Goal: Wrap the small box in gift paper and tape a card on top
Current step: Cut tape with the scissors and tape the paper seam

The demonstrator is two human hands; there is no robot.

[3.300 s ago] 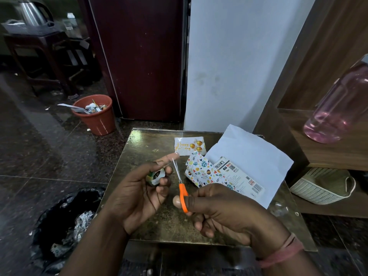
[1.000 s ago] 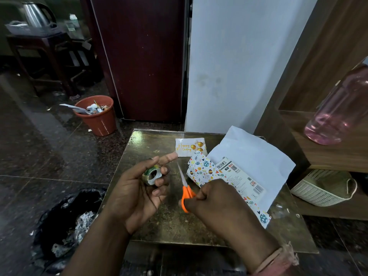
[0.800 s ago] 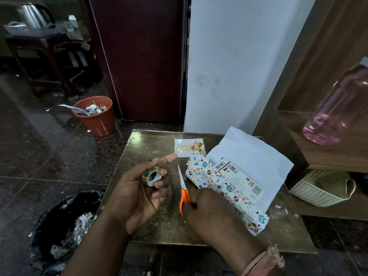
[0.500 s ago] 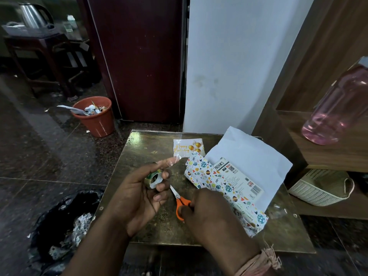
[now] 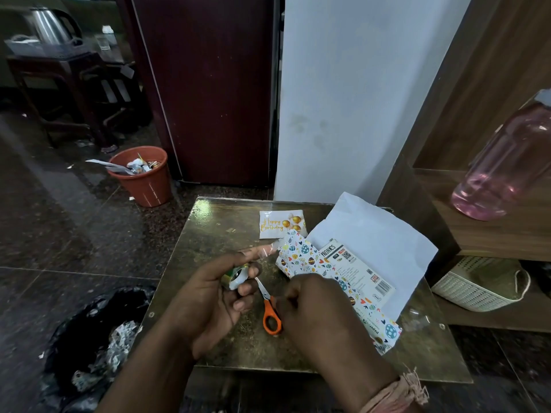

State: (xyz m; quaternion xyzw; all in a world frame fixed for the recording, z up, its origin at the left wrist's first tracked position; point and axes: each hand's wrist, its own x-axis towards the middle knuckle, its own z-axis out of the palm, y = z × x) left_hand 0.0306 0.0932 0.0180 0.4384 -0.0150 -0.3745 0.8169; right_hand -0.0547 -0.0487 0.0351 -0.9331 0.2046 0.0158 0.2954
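Observation:
The small printed box [image 5: 356,271] lies on a sheet of patterned gift paper [image 5: 299,255], whose white underside stands up behind it. A "Happy Birthday" card [image 5: 281,224] lies flat just beyond the box. My left hand [image 5: 208,296] grips a small tape roll [image 5: 235,277], and a cut strip of clear tape [image 5: 272,245] sticks to its index fingertip. My right hand [image 5: 322,320] has its fingers curled at the orange handle of the scissors [image 5: 269,311], which lie on the brass-coloured table [image 5: 214,234] with the blades shut.
A black bin with crumpled paper [image 5: 95,332] stands on the floor at the table's left. An orange waste bucket [image 5: 143,177] sits further back. To the right are a wooden shelf with a pink bottle [image 5: 504,165] and a white basket [image 5: 477,290] below.
My right hand has lowered the scissors from beside the tape roll down onto the table. The cut tape strip now hangs from my left index fingertip.

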